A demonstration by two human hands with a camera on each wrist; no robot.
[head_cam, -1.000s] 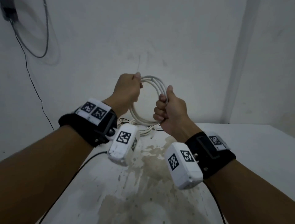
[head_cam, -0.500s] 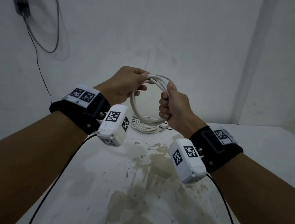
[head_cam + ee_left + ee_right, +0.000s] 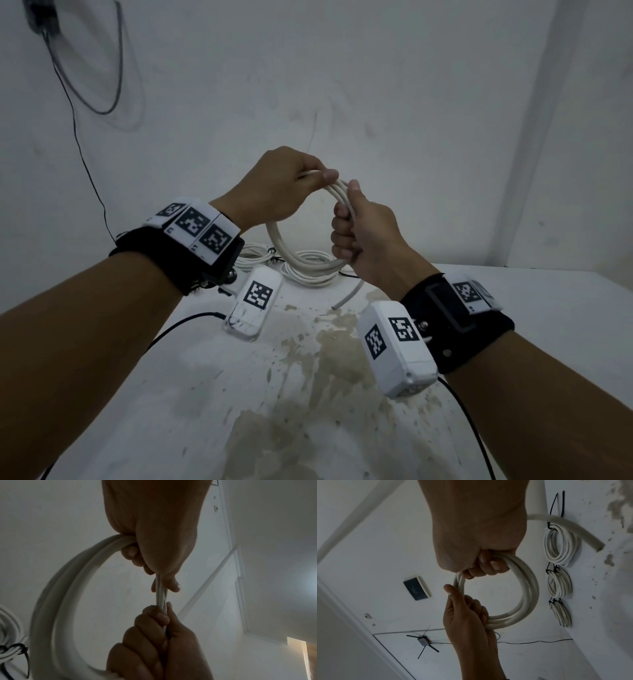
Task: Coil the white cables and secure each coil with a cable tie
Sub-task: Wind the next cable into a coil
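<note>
Overhead, held a white cable coil [image 3: 301, 236] upright in the air above the table [image 3: 513, 308], both hands on its upper right part. Left hand [image 3: 281, 185] curled over the top of the coil, thumb and fingertips pinching the strands together; seen from the left wrist as fingers [image 3: 132, 555] wrapped round the bundle [image 3: 68, 595]. Right hand [image 3: 363, 236] closed in a fist round the right side of the same coil, thumb lying up along the strands, close under the left thumb. From the right wrist, fingers [image 3: 488, 565] folded round several loops [image 3: 525, 595], left hand [image 3: 467, 615] gripping the same ring further along. Loose cable end [image 3: 346, 298] hanging from below the right fist toward the stained tabletop; cannot tell whether touching.

Behind the held coil, on the table by the wall: three finished coils [image 3: 559, 547] lying in a row, each bound with a black cable tie [image 3: 552, 526]. Two spare black ties [image 3: 559, 503] lying just beyond them. Dark wire [image 3: 85, 161] running down the wall at far left.
</note>
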